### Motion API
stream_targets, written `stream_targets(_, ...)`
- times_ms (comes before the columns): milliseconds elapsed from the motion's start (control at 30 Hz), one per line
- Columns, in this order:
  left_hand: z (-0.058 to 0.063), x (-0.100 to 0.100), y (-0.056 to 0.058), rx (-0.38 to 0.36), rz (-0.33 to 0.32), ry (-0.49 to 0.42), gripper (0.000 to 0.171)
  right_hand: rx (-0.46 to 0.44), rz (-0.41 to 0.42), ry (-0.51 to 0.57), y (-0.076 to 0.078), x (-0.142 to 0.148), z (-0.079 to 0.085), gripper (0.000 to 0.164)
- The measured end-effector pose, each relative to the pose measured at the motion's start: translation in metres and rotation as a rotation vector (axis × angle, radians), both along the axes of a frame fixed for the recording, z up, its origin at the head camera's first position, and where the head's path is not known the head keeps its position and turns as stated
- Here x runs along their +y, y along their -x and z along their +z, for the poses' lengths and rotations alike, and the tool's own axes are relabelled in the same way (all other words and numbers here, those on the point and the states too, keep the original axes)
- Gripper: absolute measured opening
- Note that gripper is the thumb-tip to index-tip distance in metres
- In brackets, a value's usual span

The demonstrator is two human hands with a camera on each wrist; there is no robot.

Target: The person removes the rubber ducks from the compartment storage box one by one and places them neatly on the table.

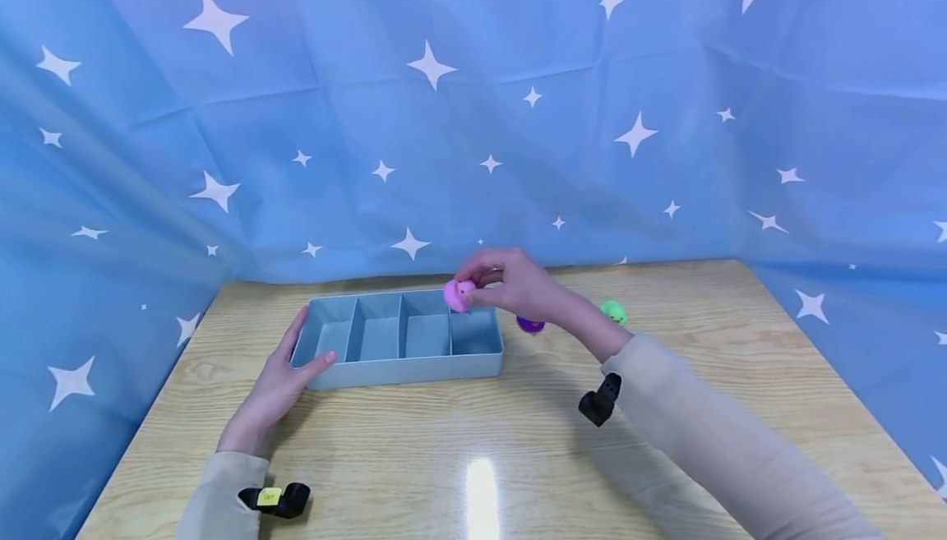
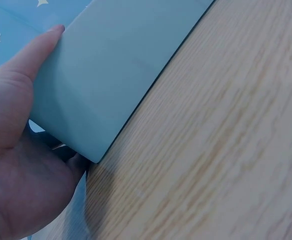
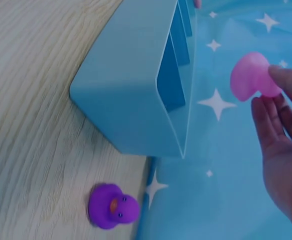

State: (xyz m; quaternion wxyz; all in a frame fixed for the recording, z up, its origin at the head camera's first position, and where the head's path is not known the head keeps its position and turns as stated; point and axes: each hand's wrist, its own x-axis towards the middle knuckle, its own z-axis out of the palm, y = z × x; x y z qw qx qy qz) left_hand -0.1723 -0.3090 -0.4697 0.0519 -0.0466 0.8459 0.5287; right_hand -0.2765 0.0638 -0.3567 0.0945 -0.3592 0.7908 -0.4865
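Observation:
A pink rubber duck (image 1: 457, 296) is pinched between the thumb and fingertips of my right hand (image 1: 510, 281), held up over the right end of a blue-grey divided box (image 1: 407, 371). In the right wrist view the pink duck (image 3: 248, 77) shows above the level of the box rim. My left hand (image 1: 279, 376) grips the left end of the box, thumb over the front wall and fingers round the end. The left wrist view shows that thumb (image 2: 41, 50) lying against the box wall (image 2: 111, 75). The box has several compartments in a row.
A purple rubber duck (image 3: 106, 206) sits on the wooden table (image 1: 399, 458) just right of the box, partly hidden by my right wrist in the head view. Farther right is a green duck (image 1: 613, 311), behind my forearm. A blue star-patterned curtain (image 1: 473, 113) hangs behind the table.

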Motion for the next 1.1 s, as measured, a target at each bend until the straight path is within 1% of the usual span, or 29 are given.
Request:
stream_targets(300,0.000,0.000,0.000,0.009,-0.006,-0.006,0.098,0.042,-0.066,-0.026,-0.001,0.018,0.003,0.016)
stream_targets(533,0.001,-0.001,-0.001,0.029,-0.007,-0.005,0.096,0.077,-0.092,-0.032,-0.002,0.026,-0.003,0.018)
stream_targets(900,0.001,0.000,-0.002,0.028,-0.005,-0.011,0.097,0.083,-0.113,-0.066,-0.006,0.035,-0.005,0.020)
stream_targets(1100,-0.001,-0.001,-0.001,0.034,-0.010,-0.021,0.096,0.073,-0.116,-0.048,-0.007,0.042,-0.006,0.020)
